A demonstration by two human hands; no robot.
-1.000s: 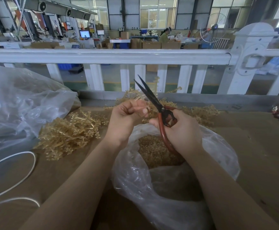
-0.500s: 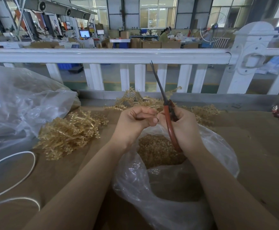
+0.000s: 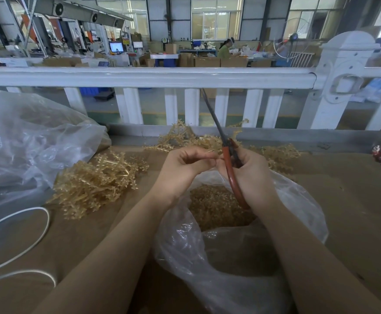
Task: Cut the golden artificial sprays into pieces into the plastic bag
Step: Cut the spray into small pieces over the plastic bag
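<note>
Brown tabletop (image 3: 343,200), white railing (image 3: 148,76), left hand (image 3: 185,168) pinching stem (image 3: 211,151), right hand (image 3: 253,175) gripping scissors (image 3: 228,155)

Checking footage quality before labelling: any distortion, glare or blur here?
Head view: wide-angle lens bows the white railing; glare streaks on the plastic bag; bright windows behind; scissors and hands sharp; golden sprays clear.
</note>
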